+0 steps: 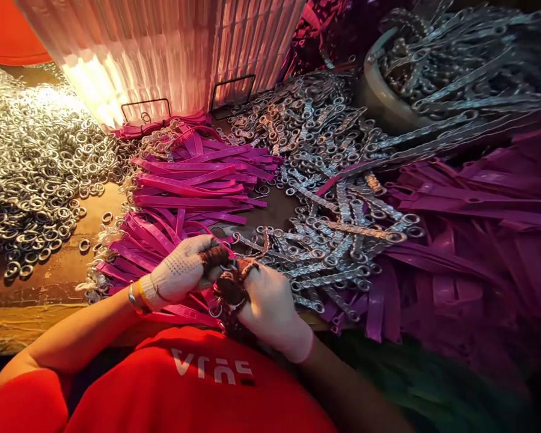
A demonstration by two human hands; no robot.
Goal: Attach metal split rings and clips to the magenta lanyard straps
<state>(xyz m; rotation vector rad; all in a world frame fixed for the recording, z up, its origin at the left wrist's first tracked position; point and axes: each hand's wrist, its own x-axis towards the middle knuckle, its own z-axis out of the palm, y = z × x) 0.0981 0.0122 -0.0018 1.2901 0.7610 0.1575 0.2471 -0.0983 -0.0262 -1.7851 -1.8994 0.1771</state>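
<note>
Both my hands wear pale knitted gloves with dark, soiled fingertips and meet near the table's front edge. My left hand [183,270] is closed, its fingertips pinching at a small metal ring [226,266]. Against it, my right hand [273,307] is closed too; what its fingers grip is dark and mostly hidden. A thin pink strip runs close to my left fingertips. Beneath and behind my left hand lies a heap of magenta straps [184,186], with rings and pale cord at their left ends. Twisted metal links [338,252] with ringed ends lie just beyond my right hand.
Loose metal rings [36,174] are piled on the left of the wooden table [49,279]. A ribbed translucent panel [162,60] stands at the back, brightly lit. At the back right, a tub [376,78] overflows with metal links. More purple straps [460,240] cover the right side.
</note>
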